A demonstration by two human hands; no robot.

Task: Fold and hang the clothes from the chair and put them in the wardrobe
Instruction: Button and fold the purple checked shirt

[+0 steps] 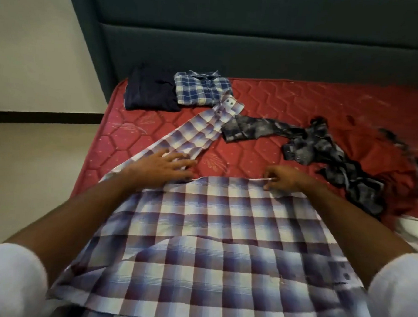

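Now, left hand (165, 164) fingers spread flat on checked shirt (199, 230) sleeve, right hand (283, 179) fingers pinching its hem, red mattress (291, 99)

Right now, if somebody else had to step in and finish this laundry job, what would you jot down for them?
Left hand: flat, fingers straight, pressing the purple checked shirt's sleeve onto the red mattress.
Right hand: fingers pinch the top edge of the purple checked shirt, which lies spread out in front.
Done: a folded navy garment and a folded blue plaid shirt sit side by side near the headboard.
Left: fold this shirt, then the crumpled grey patterned garment on the right. No wardrobe or chair in view, so putting away is still to do.
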